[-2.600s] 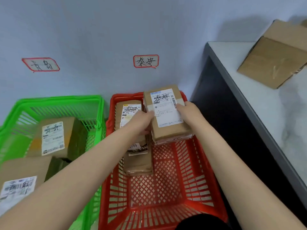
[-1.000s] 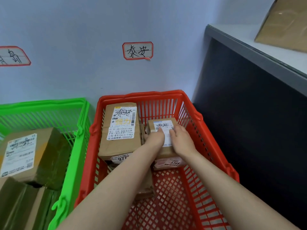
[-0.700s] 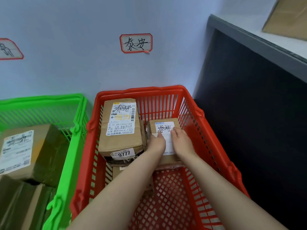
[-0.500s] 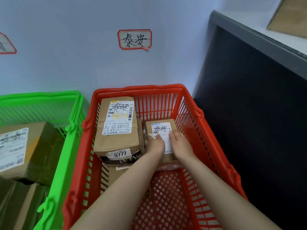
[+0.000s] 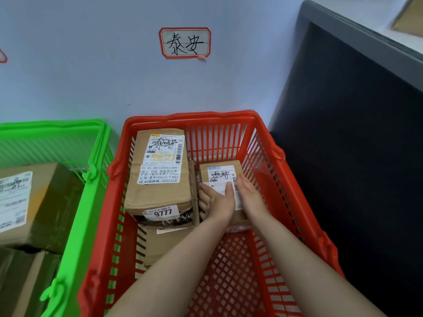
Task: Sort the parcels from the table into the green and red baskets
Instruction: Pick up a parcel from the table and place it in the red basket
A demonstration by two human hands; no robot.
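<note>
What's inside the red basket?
A large parcel, a small parcel beside it under the left hand and right hand, and a third parcel mostly hidden beneath the large one. Whatever's under the small one is hidden.

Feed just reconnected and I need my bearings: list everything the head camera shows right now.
red basket: one, red, centre, against the wall
green basket: one, green, left of the red one
large parcel: one, brown with white labels, red basket, far left
small parcel: one, brown with white label, red basket, right of the large one
lower parcel: one, brown, red basket, nearer than the large one, partly hidden
labelled parcel: one, brown, green basket
dark parcel: one, brown, green basket, near corner
wall sign: one, white, red border, above the red basket
table: one, grey edge, upper right
cardboard: one, brown, on the table, cut off
left hand: one, grips the small parcel's left edge
right hand: one, rests on its right side
</note>
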